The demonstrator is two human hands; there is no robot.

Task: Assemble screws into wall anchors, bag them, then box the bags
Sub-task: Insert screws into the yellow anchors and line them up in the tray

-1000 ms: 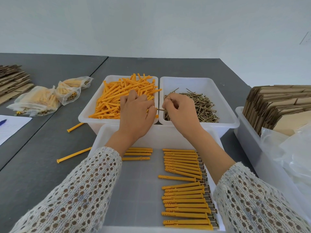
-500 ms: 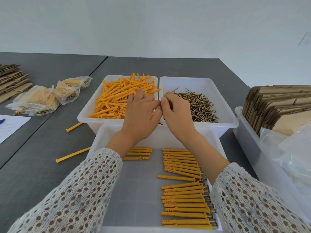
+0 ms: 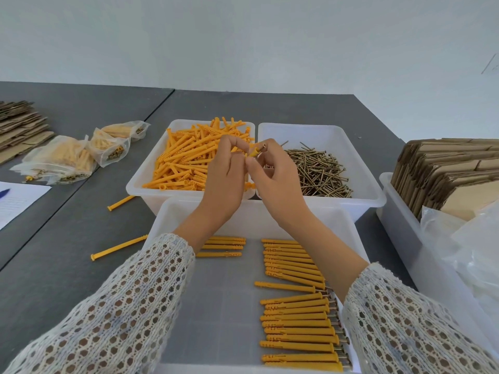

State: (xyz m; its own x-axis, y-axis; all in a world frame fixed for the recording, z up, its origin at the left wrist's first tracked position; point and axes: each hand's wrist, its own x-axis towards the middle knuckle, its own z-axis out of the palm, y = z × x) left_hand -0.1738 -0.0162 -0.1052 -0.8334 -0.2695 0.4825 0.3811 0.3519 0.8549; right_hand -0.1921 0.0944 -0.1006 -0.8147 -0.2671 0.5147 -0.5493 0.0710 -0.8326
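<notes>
Orange plastic wall anchor, pinched between left hand and right hand, now carries a brass screw, apparently part-seated (fingers hide the joint); both have risen above the bins' shared rims, so laying it in the near white tray seems next.

Both forearms reach forward, the left hand and right hand raised together above the anchor bin, fingertips curled, pinching.
</notes>
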